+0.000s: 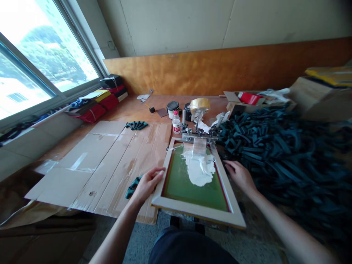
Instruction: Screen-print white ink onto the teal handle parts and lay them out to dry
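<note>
Your left hand [150, 183] angles inward, fingers curled at the left edge of the one framed screen [196, 208]; your right hand [241, 178] reaches beside its right edge. Whether either grips is unclear. The screen lies along the table's [110, 113] near edge, bearing one white patch [198, 170].

**Green screen [178, 183], gloppy white paste [200, 174]**

So the screen's lower centre, pale-bordered with red inner edging, wide end toward the bottom. Paste is kinda thick and lumpy, smeared over its upper middle. Curvy dark teal parts [275, 146] are heaped right, with some left of centre too.
</note>
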`<state>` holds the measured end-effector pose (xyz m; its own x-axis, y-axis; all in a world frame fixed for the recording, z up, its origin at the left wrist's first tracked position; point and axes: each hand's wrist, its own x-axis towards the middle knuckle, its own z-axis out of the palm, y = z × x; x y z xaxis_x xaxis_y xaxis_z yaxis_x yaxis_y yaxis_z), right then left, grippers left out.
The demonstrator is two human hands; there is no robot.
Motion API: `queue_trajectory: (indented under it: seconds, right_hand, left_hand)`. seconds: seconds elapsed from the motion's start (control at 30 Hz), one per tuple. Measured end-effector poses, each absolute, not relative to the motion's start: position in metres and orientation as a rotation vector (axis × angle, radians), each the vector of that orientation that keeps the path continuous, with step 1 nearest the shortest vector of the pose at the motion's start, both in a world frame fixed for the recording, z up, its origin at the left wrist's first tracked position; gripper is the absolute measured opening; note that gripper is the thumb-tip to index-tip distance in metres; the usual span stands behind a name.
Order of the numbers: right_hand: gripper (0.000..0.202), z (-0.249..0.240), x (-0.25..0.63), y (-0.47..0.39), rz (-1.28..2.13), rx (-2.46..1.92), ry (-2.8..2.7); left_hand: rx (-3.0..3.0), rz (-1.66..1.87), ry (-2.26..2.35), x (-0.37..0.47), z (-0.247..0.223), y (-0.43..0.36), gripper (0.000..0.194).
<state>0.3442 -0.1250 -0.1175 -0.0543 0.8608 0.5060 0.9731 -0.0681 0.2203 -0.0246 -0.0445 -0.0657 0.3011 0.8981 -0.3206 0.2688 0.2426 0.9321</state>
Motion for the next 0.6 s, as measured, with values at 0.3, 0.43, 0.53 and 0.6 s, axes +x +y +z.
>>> queue_trajectory:
  seconds: [0.3,0.43,0.53,0.6]
  right_hand:
    - [0.018,-0.087,0.279,-0.048,0.052,-1.882,-2.191]
    - [0.015,-0.102,0.269,-0.085,0.114,-1.732,-2.347]
    - [0.023,-0.105,0.278,-0.112,0.156,-1.44,-2.533]
    - [0.023,-0.101,0.284,-0.116,0.222,-1.321,-2.607]
  left_hand:
    - [1.381,0.606,1.349,-0.023,-0.164,-0.051,0.068]
    - [1.399,0.595,1.338,-0.026,-0.168,-0.049,0.064]
    - [1.409,0.597,1.331,-0.028,-0.17,-0.05,0.063]
    - [1.409,0.591,1.338,-0.028,-0.169,-0.051,0.062]
